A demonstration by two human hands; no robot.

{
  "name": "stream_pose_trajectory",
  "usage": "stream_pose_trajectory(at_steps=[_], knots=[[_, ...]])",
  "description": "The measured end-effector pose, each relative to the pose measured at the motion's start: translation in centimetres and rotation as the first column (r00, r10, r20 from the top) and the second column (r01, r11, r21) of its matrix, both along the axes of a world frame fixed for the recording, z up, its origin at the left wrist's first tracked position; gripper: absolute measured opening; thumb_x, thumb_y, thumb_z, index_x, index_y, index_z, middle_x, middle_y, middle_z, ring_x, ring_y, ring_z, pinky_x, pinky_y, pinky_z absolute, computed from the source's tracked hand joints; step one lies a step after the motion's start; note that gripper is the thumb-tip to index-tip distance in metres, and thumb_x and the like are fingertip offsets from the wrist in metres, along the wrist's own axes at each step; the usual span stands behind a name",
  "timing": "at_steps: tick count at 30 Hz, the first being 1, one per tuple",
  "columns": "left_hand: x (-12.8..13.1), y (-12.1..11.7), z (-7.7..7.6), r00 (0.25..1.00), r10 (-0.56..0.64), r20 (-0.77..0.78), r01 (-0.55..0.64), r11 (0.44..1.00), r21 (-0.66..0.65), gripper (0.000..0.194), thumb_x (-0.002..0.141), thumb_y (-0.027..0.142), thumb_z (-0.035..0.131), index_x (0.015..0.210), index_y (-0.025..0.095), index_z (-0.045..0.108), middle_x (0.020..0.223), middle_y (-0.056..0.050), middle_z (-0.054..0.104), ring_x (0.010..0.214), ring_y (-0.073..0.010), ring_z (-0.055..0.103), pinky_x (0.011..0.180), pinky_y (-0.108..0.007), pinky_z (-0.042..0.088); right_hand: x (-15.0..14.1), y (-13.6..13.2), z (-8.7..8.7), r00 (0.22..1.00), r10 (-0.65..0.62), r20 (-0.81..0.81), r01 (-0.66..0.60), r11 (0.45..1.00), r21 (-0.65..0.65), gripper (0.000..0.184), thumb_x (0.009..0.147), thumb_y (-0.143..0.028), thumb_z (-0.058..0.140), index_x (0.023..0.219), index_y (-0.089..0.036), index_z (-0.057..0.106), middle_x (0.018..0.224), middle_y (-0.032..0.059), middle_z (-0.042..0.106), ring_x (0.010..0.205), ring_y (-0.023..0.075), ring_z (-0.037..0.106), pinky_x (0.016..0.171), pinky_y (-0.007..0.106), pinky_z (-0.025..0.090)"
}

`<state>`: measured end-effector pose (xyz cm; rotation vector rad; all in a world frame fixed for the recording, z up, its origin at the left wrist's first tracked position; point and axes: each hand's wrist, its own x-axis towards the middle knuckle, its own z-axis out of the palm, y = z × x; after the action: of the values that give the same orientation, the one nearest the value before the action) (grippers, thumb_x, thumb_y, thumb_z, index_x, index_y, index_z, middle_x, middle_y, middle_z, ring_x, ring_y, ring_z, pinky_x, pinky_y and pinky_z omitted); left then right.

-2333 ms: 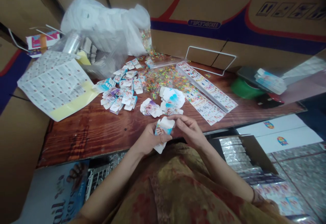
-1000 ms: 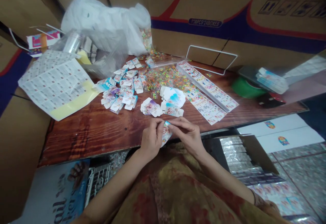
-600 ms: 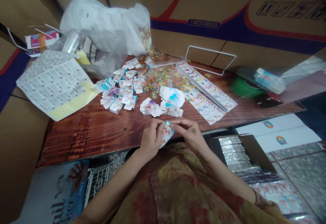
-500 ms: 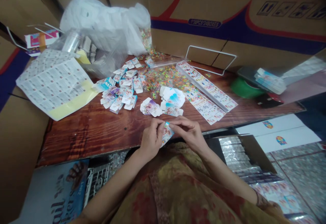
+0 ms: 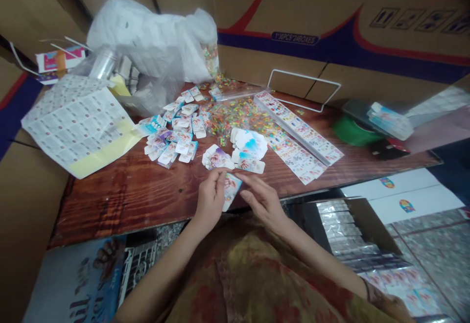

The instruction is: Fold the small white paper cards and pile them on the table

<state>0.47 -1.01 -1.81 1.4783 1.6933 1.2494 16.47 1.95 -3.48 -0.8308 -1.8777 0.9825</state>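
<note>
My left hand [image 5: 212, 196] pinches a small printed box [image 5: 231, 188] between thumb and fingers, just off the table's front edge. The box is white and light blue with a picture of hands on it. My right hand [image 5: 262, 198] is at its right, fingers stretched toward the top corner and thumb held apart. Whether a right fingertip touches the box I cannot tell. Beyond my hands lie a fanned stack of flat blue-and-white cartons [image 5: 251, 142] and a smaller purple-and-white stack [image 5: 216, 157]. A heap of small folded boxes [image 5: 179, 134] is to the left of them.
Tiny colourful pieces [image 5: 238, 115] are strewn at mid-table, beside printed strips [image 5: 301, 132]. Label sheets [image 5: 86, 132] and a plastic bag [image 5: 147, 39] occupy the left. At right sits a green tape roll [image 5: 354, 129]. Cardboard cartons [image 5: 264, 51] wall the back; an open carton [image 5: 374, 220] stands below right.
My left hand has shifted slightly left with the small box, which shows more of its face. My right thumb has come away from the box's top and the right fingers have straightened.
</note>
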Motion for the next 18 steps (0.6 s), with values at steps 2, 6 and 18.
stream_pose_trajectory(at_steps=[2, 6, 18], knots=[[-2.0, 1.7, 0.2, 0.994, 0.108, -0.033, -0.107, 0.994, 0.036, 0.029, 0.096, 0.036, 0.036, 0.101, 0.018, 0.058, 0.080, -0.002, 0.064, 0.069, -0.0123, 0.059, 0.064, -0.021, 0.045, 0.5, 1.4, -0.5, 0.977, -0.199, 0.074, 0.191, 0.976, 0.100, 0.034, 0.092, -0.032, 0.053, 0.124, -0.024, 0.056, 0.098, 0.0070, 0.063, 0.090, 0.0199, 0.060, 0.081, 0.034, 0.049], [-7.6, 6.1, 1.7, 0.924, 0.296, -0.242, -0.257, 0.950, 0.179, 0.032, 0.094, 0.033, 0.038, 0.119, 0.017, 0.052, 0.103, -0.010, 0.061, 0.093, -0.0196, 0.059, 0.084, -0.032, 0.046, 1.7, 4.4, -2.5, 0.811, -0.468, 0.351, 0.351, 0.869, 0.348, 0.045, 0.082, -0.041, 0.064, 0.121, -0.019, 0.058, 0.105, 0.0140, 0.060, 0.100, 0.0311, 0.054, 0.086, 0.046, 0.046], [-0.8, 2.4, 0.4, 0.972, 0.022, -0.235, -0.047, 0.994, -0.103, 0.036, 0.085, 0.044, 0.054, 0.103, 0.013, 0.059, 0.083, -0.008, 0.065, 0.082, -0.0220, 0.061, 0.080, -0.038, 0.048, 1.3, 4.3, -2.9, 0.912, -0.348, -0.215, 0.232, 0.873, -0.430, 0.029, 0.071, -0.040, 0.074, 0.087, -0.020, 0.060, 0.073, 0.0007, 0.064, 0.065, 0.0165, 0.059, 0.064, 0.031, 0.051]])
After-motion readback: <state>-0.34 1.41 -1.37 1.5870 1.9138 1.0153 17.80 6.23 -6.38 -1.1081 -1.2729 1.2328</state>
